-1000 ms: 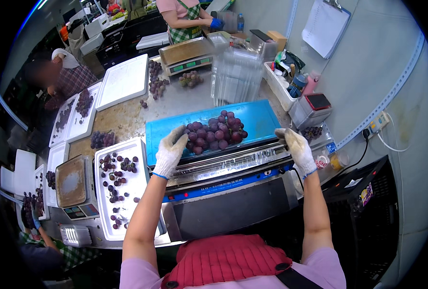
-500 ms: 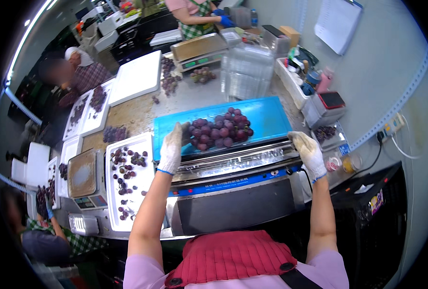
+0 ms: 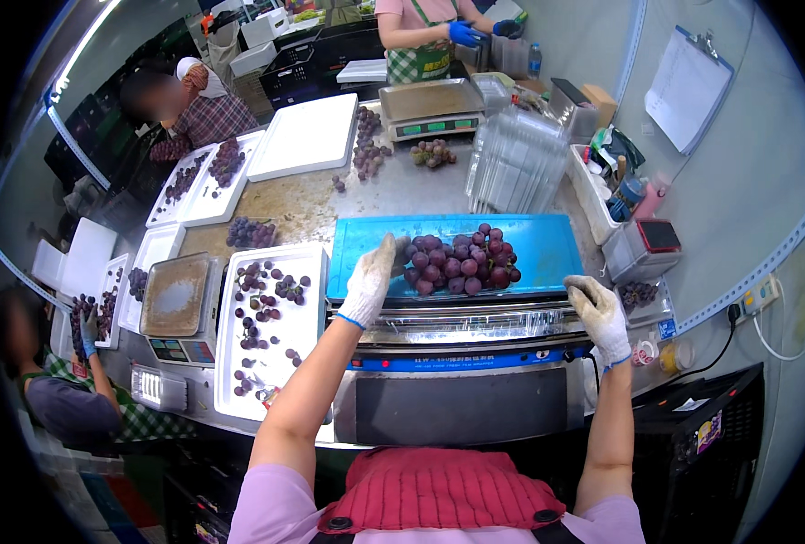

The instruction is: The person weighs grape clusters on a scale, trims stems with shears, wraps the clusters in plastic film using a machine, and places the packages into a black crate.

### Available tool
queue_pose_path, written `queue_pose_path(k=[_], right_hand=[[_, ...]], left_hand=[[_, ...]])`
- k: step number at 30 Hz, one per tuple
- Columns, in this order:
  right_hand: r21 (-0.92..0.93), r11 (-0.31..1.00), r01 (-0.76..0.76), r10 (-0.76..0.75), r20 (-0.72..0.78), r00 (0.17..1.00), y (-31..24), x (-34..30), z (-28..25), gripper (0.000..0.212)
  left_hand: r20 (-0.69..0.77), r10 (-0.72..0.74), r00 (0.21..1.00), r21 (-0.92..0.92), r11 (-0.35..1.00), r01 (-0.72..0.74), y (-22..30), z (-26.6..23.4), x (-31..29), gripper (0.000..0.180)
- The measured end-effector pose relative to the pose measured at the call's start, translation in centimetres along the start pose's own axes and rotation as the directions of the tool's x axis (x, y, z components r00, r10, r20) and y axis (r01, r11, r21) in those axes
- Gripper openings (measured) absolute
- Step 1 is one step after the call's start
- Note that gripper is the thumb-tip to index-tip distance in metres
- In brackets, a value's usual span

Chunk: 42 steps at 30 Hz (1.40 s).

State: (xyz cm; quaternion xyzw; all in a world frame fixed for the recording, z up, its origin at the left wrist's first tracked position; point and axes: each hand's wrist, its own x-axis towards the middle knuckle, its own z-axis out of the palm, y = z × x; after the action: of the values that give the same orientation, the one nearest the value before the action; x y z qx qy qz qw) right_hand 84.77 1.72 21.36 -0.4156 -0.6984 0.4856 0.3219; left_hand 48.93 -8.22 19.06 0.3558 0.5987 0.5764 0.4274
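A big bunch of dark purple grapes [image 3: 464, 261] lies on the blue board [image 3: 547, 240] of a film-wrapping machine [image 3: 475, 361]. My left hand [image 3: 372, 272], in a white knitted glove, is closed at the left end of the machine, its fingertips beside the grapes. At the right end my right hand [image 3: 600, 315], gloved alike, is closed with fingers bent. Between my hands runs the shiny, clear film roll [image 3: 466, 326]. Whether film is pinched in either hand is too hard to see.
Left of the machine is a white foam tray [image 3: 280, 349] with loose grapes, beside a scale [image 3: 178, 299]. Clear plastic boxes [image 3: 516, 168] stack behind the board, near another scale [image 3: 431, 104]. A clipboard [image 3: 690, 89] hangs on the wall. Several co-workers stand around the table.
The view has shifted, so the bench appears further right and lower. My hands keep their places at the machine's two ends, and the grapes stay on the blue board.
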Motion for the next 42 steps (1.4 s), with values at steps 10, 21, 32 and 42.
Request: queue_pose_path(k=[10,21,32,42], right_hand=[[-0.020,1.000,0.017,-0.017,0.025,1.000,-1.0,0.1,0.4,0.023],[-0.432,0.805,0.407,-0.382,0.146,0.912,-5.7,1.8,4.9,0.024],[-0.604,0.479,0.637,-0.482,0.426,0.766,-8.9,10.0,14.0,0.025],[-0.564,0.551,0.615,-0.466,0.403,0.787,-7.9,10.5,13.9,0.027]], left_hand=[[0.002,0.010,1.000,-0.016,1.000,-0.010,-0.8,-0.2,0.2,0.068],[-0.013,-0.012,1.000,0.008,1.000,0.012,-0.5,-0.2,0.1,0.066],[-0.018,-0.008,1.000,-0.019,1.000,0.008,-0.5,0.0,0.1,0.059],[-0.030,-0.010,1.000,0.014,1.000,0.010,-0.2,0.3,-0.2,0.057]])
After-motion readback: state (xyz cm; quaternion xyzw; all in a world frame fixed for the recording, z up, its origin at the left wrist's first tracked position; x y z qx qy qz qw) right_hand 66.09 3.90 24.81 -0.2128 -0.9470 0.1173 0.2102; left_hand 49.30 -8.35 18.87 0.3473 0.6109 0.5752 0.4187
